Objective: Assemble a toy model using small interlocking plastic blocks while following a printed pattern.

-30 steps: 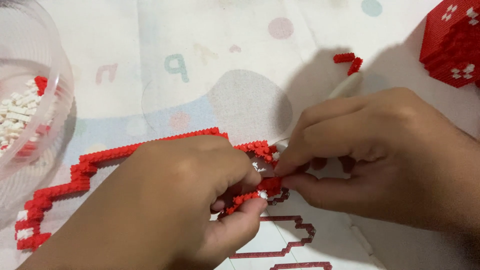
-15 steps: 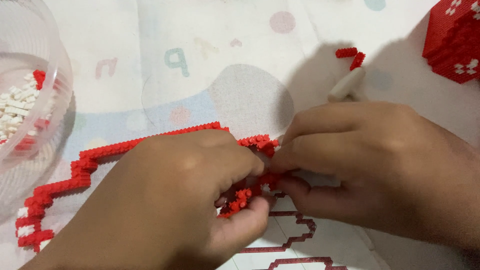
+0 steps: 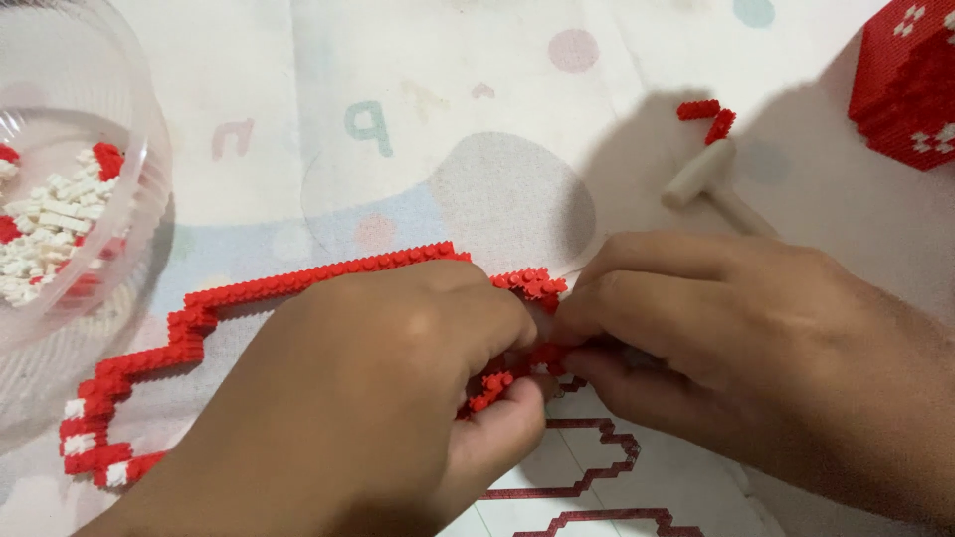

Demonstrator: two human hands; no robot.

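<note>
Two hands joining micro-brick pieces: left hand [image 3: 398, 398] pinching red brick outline [image 3: 239, 298], right hand [image 3: 756, 348] pinching small red segment [image 3: 545, 356] against it near surface centre. Next move likely needing stud alignment, firm press.

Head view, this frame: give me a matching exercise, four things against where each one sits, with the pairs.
Things:
1. clear plastic bowl of white and red bricks
2. red block with white marks
3. small white tool
4. long red brick strip

Places:
A. top right corner
B. left edge
C. running left from under the left hand, which meets the right hand over it
D. on the mat beyond the right hand, beside two loose red pieces

Pairs: 1-B, 2-A, 3-D, 4-C
</note>
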